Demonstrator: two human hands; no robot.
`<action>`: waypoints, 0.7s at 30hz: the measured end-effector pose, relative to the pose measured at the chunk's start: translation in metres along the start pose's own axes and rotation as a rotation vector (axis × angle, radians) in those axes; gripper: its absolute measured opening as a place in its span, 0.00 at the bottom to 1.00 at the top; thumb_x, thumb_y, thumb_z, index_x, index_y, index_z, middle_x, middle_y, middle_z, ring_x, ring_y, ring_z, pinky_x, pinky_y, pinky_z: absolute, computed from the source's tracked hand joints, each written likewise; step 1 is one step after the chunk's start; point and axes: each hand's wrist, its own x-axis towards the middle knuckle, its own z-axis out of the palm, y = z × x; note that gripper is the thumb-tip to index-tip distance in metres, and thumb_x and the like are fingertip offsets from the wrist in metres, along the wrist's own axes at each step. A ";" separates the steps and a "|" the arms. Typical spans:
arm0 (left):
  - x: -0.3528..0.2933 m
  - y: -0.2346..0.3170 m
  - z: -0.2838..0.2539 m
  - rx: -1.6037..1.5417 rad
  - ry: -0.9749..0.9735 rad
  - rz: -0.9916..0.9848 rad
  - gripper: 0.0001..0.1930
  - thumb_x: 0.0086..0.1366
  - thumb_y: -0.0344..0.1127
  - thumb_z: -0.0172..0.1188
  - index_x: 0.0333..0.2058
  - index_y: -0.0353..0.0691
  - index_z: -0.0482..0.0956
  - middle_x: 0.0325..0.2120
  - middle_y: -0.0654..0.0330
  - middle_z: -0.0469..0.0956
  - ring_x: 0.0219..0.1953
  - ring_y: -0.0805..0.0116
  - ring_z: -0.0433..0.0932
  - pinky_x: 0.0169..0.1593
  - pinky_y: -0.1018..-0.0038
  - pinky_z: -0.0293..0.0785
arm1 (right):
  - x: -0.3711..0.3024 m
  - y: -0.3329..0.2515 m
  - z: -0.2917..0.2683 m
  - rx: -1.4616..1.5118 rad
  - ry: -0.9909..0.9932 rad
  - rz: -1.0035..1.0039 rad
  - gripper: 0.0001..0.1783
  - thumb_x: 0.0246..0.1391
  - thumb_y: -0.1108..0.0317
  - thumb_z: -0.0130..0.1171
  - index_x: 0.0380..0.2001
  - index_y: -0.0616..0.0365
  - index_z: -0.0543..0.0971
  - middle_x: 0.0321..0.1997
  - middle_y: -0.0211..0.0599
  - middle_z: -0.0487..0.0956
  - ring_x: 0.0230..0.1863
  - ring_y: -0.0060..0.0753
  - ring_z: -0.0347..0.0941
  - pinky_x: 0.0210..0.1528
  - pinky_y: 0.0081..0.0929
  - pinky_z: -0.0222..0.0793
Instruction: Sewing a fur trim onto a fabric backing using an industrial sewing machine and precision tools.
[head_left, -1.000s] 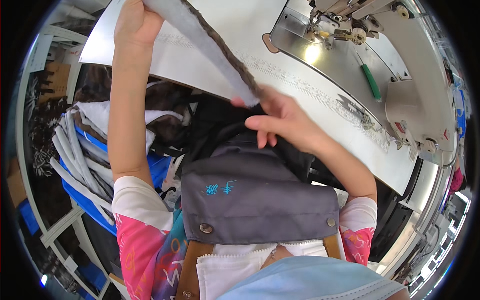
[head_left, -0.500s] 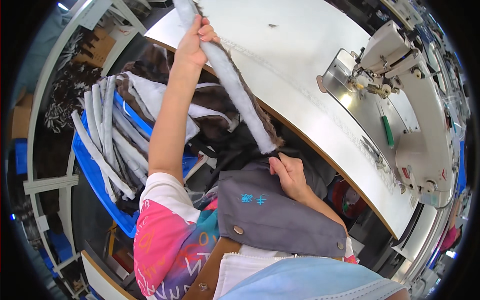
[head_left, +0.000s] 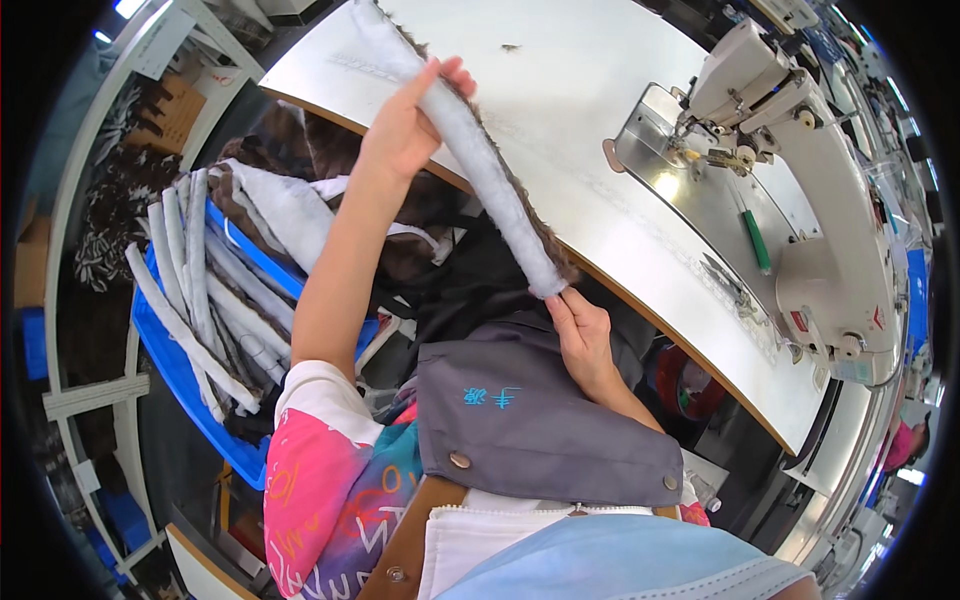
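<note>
A long strip of fur (head_left: 490,185), white on its face with a brown furry edge, slants over the front edge of the table. My left hand (head_left: 405,125) is wrapped loosely round its upper part, the fingers passing behind it. The lower end is pinched between the thumb and fingers of my right hand (head_left: 583,335), just above my dark grey apron (head_left: 540,420). The strip's upper end lies over the far side of the tabletop.
A white sewing machine (head_left: 830,200) stands on the white table (head_left: 600,210) at right, with a green-handled tool (head_left: 757,242) beside it. At left, a blue bin (head_left: 195,390) holds several pale fur strips (head_left: 205,270). More fur pieces (head_left: 285,205) lie beyond it, near a shelf rack (head_left: 95,400).
My left hand has loosened and shifted lower along the strip. My right hand has moved up to pinch the lower end. The whole view has shifted slightly.
</note>
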 end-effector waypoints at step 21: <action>0.019 -0.014 0.011 0.088 -0.043 0.013 0.13 0.66 0.45 0.53 0.33 0.41 0.70 0.18 0.68 0.68 0.23 0.74 0.67 0.34 0.77 0.67 | -0.014 0.019 -0.008 -0.250 -0.048 -0.385 0.15 0.51 0.71 0.55 0.14 0.59 0.66 0.15 0.39 0.66 0.16 0.43 0.62 0.19 0.33 0.54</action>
